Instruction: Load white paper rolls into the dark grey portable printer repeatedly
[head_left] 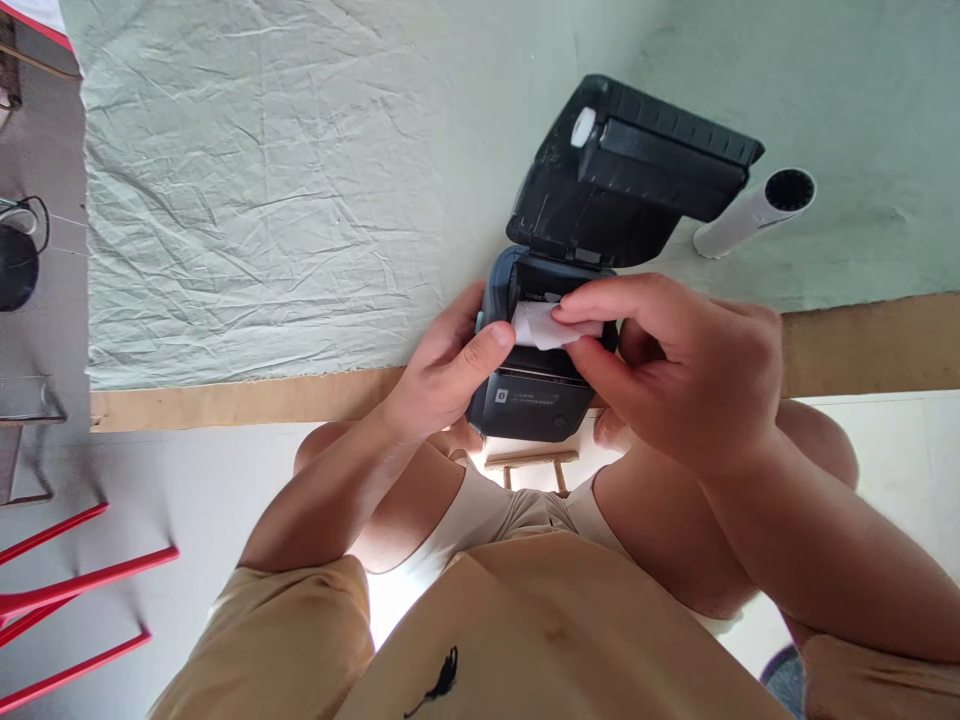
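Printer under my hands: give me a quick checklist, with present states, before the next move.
1. Lid swung open: ok, tipped back from the printer.
2. White paper inside the compartment: ok.
3. Paper fully seated: cannot tell, fingers cover its right part.
4. Left hand steadying the printer: ok, gripping its left side, thumb at the paper's left end.
5. Right hand clear of the compartment: not ok, its fingertips are on the paper.
6. White tube clear of the lid: cannot tell; the two are close in this view.
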